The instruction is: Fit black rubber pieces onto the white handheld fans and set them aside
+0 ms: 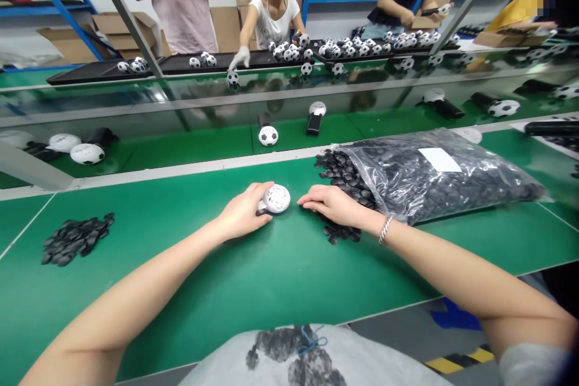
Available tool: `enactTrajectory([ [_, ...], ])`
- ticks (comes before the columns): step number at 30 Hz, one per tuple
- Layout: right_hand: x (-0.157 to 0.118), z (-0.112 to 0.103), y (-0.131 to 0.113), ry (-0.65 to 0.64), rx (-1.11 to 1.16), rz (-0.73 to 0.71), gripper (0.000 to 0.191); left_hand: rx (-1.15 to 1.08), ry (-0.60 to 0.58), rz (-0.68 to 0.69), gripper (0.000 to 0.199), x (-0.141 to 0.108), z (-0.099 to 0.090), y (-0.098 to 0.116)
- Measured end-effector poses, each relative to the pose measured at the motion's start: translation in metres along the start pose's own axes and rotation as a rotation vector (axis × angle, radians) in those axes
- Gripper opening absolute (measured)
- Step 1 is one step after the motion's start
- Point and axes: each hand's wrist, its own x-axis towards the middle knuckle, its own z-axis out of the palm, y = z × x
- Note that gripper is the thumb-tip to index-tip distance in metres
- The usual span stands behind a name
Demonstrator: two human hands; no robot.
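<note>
My left hand (248, 211) is closed around a football-shaped device (277, 199), its white round face with a pattern of holes turned up and a bit of its black body showing at the fingers. Just to the right, my right hand (328, 202) is in a pinch, with a dark edge of what looks like a small black piece at the fingertips. Under and behind that hand spills a heap of small black pieces (341, 172), coming from the mouth of a clear plastic bag (407, 175) full of them.
Another pile of black pieces (76, 240) lies at left on the green table (190, 301). Beyond a metal rail, a green conveyor (199, 145) carries several football-shaped devices (268, 136). Across it, people stand or sit by black trays (253, 60) of footballs; one white-gloved hand (239, 59) reaches down.
</note>
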Motion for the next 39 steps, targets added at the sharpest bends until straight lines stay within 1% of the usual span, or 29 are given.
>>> enactTrajectory([
  [2, 0.002, 0.001, 0.004, 0.02, -0.116, -0.076, 0.024, -0.005, -0.006, 0.004, 0.067, -0.001, 0.0, 0.0],
  [5, 0.005, 0.002, 0.009, 0.039, -0.163, -0.088, 0.024, 0.007, -0.015, -0.003, 0.066, -0.002, 0.0, 0.002],
  [7, 0.006, 0.001, 0.01, 0.052, -0.112, -0.045, 0.022, 0.019, -0.022, -0.007, 0.065, -0.002, -0.001, 0.003],
  [11, 0.005, -0.002, 0.007, 0.068, 0.062, 0.098, 0.025, 0.021, -0.03, -0.017, 0.065, -0.002, -0.002, 0.004],
  [13, 0.003, -0.002, 0.002, 0.061, 0.107, 0.105, 0.023, 0.024, -0.03, -0.02, 0.066, -0.001, -0.002, 0.005],
  [16, 0.002, -0.001, -0.006, 0.072, 0.113, 0.016, 0.018, 0.038, -0.024, -0.023, 0.066, -0.001, -0.002, 0.006],
  [19, 0.003, 0.003, -0.016, 0.131, 0.077, -0.095, 0.017, 0.044, -0.018, -0.022, 0.065, -0.001, -0.001, 0.006],
  [22, 0.005, 0.008, -0.023, 0.189, 0.016, -0.133, 0.015, 0.037, -0.008, -0.014, 0.065, -0.001, 0.0, 0.005],
  [25, 0.007, 0.012, -0.026, 0.179, -0.034, -0.211, 0.012, 0.021, 0.003, -0.003, 0.065, 0.001, 0.002, 0.003],
  [27, 0.009, 0.014, -0.027, 0.157, -0.062, -0.275, 0.015, 0.015, 0.009, 0.014, 0.065, 0.002, 0.002, 0.003],
  [29, 0.012, 0.017, -0.028, 0.149, -0.087, -0.309, 0.017, 0.016, 0.01, 0.025, 0.065, 0.004, 0.002, 0.003],
  [34, 0.021, 0.021, -0.034, 0.148, -0.119, -0.404, 0.017, 0.025, 0.026, 0.003, 0.065, 0.008, 0.002, 0.006],
  [36, 0.023, 0.021, -0.037, 0.155, -0.122, -0.413, 0.014, 0.02, 0.036, -0.006, 0.063, 0.009, 0.002, 0.006],
  [39, 0.024, 0.023, -0.037, 0.19, -0.084, -0.335, 0.008, 0.011, 0.054, -0.03, 0.06, 0.009, 0.004, 0.006],
])
